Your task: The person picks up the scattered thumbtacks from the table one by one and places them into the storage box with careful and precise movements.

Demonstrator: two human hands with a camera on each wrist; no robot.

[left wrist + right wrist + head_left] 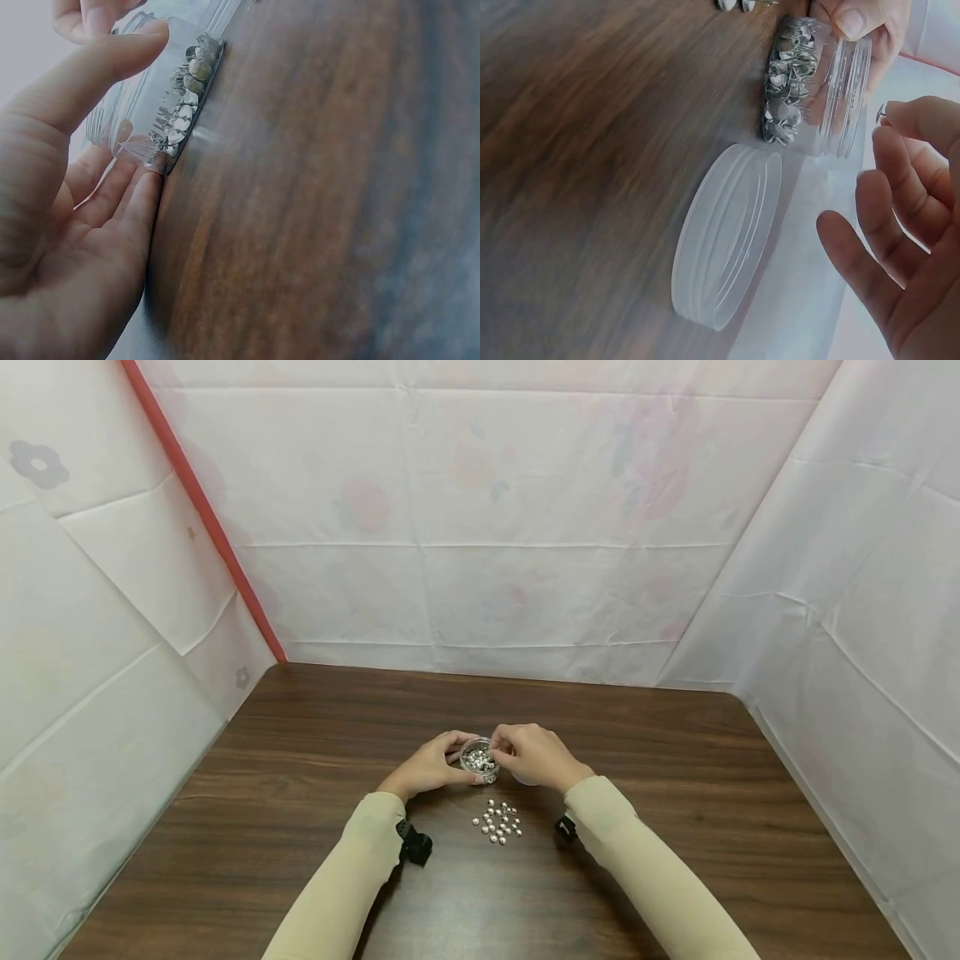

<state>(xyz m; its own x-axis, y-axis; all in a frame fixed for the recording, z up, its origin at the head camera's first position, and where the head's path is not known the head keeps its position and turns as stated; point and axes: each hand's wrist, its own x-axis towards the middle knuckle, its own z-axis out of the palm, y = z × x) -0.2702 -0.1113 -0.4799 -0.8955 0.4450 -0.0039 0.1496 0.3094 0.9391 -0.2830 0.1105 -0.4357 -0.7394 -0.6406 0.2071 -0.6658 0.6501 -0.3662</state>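
Observation:
A clear plastic jar (471,752) of silver thumbtacks (784,90) stands on the table, its mouth uncovered. My left hand (429,767) holds the jar from the left, thumb on the near side and fingers round the far side. Above the jar's right rim is my right hand (538,755). In the right wrist view, its thumb and index finger pinch one silver thumbtack (882,114) just outside the jar's mouth; the other fingers are loosely bent. Nearer to me, several loose thumbtacks (493,838) lie scattered on the wood.
A translucent round lid (694,277) lies on the brown wooden table (315,827) beside the jar, mostly under my right hand in the head view. White patterned sheets (480,510) hang behind the table and at both sides.

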